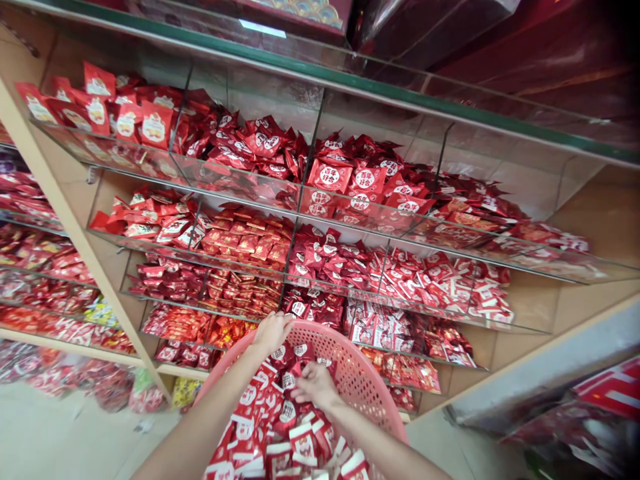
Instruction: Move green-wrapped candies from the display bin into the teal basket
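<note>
A pink perforated plastic basket (367,370) stands before me, filled with small red and white packets (250,417). My left hand (274,333) lies over the basket's far rim, its fingers bent down around the edge. Inside the basket, my right hand (317,385) reaches over the dark red packets (287,410), fingers slightly curled and apart, the tips touching or just above the packets. No packet shows clearly in its grasp. Just beyond my left fingertips are dark red packets (300,307) on a lower shelf.
A wooden rack with glass-fronted tiers (300,200) holds many red packets in divided compartments. Large dark red boxes (440,40) sit on the top glass shelf. More stocked shelves (45,267) stand at left, with bagged packets (100,383) on the tiled floor below.
</note>
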### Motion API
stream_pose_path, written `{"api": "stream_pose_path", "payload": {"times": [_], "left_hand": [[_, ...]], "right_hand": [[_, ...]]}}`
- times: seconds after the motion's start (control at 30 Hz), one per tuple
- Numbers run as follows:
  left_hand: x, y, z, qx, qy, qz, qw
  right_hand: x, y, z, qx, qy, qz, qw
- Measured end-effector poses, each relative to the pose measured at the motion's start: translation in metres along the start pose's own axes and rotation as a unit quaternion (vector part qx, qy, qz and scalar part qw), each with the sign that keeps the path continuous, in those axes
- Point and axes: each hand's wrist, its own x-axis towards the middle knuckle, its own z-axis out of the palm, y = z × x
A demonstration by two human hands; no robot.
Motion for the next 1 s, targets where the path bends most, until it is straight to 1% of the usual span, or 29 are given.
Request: {"api": "stream_pose_path", "payload": {"times": [0.07,0.13,0.2,0.27,0.3,0.33,0.37,0.43,0.5,0.57,0.63,0.73,0.77,0.87,0.93,1.0], "left_hand": [[0.0,0.001,-0.001,0.0,-0.004,-0.004,1.0],[0.0,0.001,-0.002,-0.001,-0.008,-0.008,1.0],[0.0,0.001,-0.002,0.0,-0.008,-0.004,1.0],[0.001,0.001,-0.002,0.0,-0.006,0.004,1.0],[0.001,0.0,-0.001,0.0,-0.004,0.006,1.0],[0.001,0.0,-0.001,-0.001,-0.001,0.006,1.0],[0.001,0.0,0.0,-0.001,0.001,0.005,1.0],[0.001,-0.001,0.001,-0.003,0.005,0.001,1.0],[0.001,-0.002,0.002,-0.005,0.008,-0.001,1.0],[0.001,-0.002,0.004,-0.006,0.008,-0.001,1.0],[0.001,-0.003,0.004,-0.008,0.008,0.002,1.0],[0.001,-0.005,0.005,-0.003,0.005,0.006,1.0],[0.001,-0.005,0.005,-0.001,0.007,0.007,1.0],[0.002,-0.005,0.005,-0.001,0.014,0.007,1.0],[0.001,-0.004,0.003,-0.009,0.012,0.002,1.0],[0.001,-0.003,0.002,-0.015,0.007,-0.002,1.0]], "right_hand": [[-0.005,-0.004,0.003,-0.138,-0.001,-0.009,0.99],[-0.009,-0.01,0.003,-0.259,0.013,-0.041,0.965],[-0.012,-0.016,0.0,-0.381,0.057,-0.089,0.919],[-0.013,-0.02,-0.003,-0.499,0.093,-0.124,0.852],[-0.013,-0.022,-0.004,-0.545,0.096,-0.132,0.822],[-0.013,-0.023,-0.004,-0.572,0.089,-0.133,0.804],[-0.013,-0.023,-0.004,-0.587,0.078,-0.134,0.794],[-0.014,-0.022,-0.003,-0.602,0.068,-0.138,0.784],[-0.016,-0.025,-0.002,-0.606,0.071,-0.142,0.779],[-0.019,-0.035,-0.002,-0.602,0.084,-0.151,0.78],[-0.021,-0.057,-0.006,-0.583,0.099,-0.183,0.785],[-0.027,-0.107,-0.017,-0.533,0.123,-0.278,0.789],[-0.03,-0.126,-0.023,-0.52,0.141,-0.306,0.785],[-0.032,-0.18,-0.039,-0.492,0.2,-0.377,0.758],[-0.03,-0.209,-0.049,-0.479,0.234,-0.416,0.737],[-0.023,-0.232,-0.054,-0.477,0.236,-0.441,0.723]]}}
